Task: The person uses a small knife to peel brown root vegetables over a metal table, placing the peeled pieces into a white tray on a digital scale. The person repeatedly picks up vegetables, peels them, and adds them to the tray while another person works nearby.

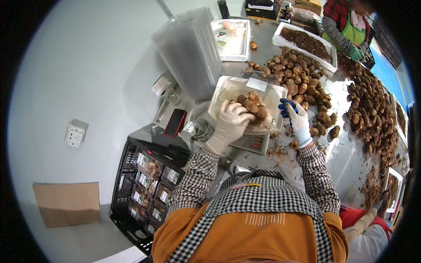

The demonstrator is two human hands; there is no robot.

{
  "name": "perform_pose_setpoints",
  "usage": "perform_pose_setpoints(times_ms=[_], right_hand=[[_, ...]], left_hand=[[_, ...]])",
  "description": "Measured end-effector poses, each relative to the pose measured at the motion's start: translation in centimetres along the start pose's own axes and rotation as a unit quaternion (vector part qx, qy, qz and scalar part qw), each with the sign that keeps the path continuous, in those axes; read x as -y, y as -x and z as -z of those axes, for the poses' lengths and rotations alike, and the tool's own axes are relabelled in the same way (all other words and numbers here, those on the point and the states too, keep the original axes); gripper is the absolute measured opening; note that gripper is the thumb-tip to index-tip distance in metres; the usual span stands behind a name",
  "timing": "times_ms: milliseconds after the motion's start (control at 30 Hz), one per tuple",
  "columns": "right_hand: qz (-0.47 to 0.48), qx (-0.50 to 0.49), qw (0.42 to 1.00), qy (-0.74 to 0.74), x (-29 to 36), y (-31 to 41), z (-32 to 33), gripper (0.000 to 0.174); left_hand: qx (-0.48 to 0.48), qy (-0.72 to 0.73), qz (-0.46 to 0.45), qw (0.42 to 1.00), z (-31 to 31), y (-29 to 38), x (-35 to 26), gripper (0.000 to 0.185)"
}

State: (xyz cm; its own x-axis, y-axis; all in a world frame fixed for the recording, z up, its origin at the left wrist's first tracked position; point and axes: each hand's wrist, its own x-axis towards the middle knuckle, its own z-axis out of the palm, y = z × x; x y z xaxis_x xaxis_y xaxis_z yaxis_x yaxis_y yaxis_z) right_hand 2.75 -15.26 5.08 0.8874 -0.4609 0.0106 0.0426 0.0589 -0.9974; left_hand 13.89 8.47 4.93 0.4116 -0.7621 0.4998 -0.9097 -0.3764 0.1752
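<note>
My left hand, in a thin whitish glove, reaches into a white plastic tray and rests against several brown, soil-covered tubers; whether it grips one cannot be seen. The tray sits on a scale with a keypad. At the tray's right rim is my right hand, in a white glove with blue on the fingers. Its fingers are bent, and what they may hold is unclear. A white paper slip lies at the tray's far edge. Beyond it spreads a pile of tubers on the metal table.
Stacked clear plastic containers stand at the back left. Near a phone is a black crate of labelled packs. Another tuber heap lies right. A co-worker stands far right; another person's arm shows lower right.
</note>
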Motion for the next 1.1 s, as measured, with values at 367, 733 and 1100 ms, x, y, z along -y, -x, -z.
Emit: perform_pose_setpoints(times_ms=[367,733,1100], right_hand=[[-0.064,-0.058,0.996,0.006,-3.0,4.3,2.1,0.025],[-0.236,-0.008,0.957,0.171,-7.8,15.2,6.6,0.038],[-0.173,-0.067,0.935,0.302,-8.7,16.9,11.6,0.037]], left_hand=[[0.202,0.002,0.080,0.976,-1.8,-6.5,0.2,0.037],[0.043,0.370,0.296,0.880,-2.6,-6.0,-9.2,0.023],[-0.001,0.273,0.136,0.952,-19.6,-1.8,-13.9,0.024]])
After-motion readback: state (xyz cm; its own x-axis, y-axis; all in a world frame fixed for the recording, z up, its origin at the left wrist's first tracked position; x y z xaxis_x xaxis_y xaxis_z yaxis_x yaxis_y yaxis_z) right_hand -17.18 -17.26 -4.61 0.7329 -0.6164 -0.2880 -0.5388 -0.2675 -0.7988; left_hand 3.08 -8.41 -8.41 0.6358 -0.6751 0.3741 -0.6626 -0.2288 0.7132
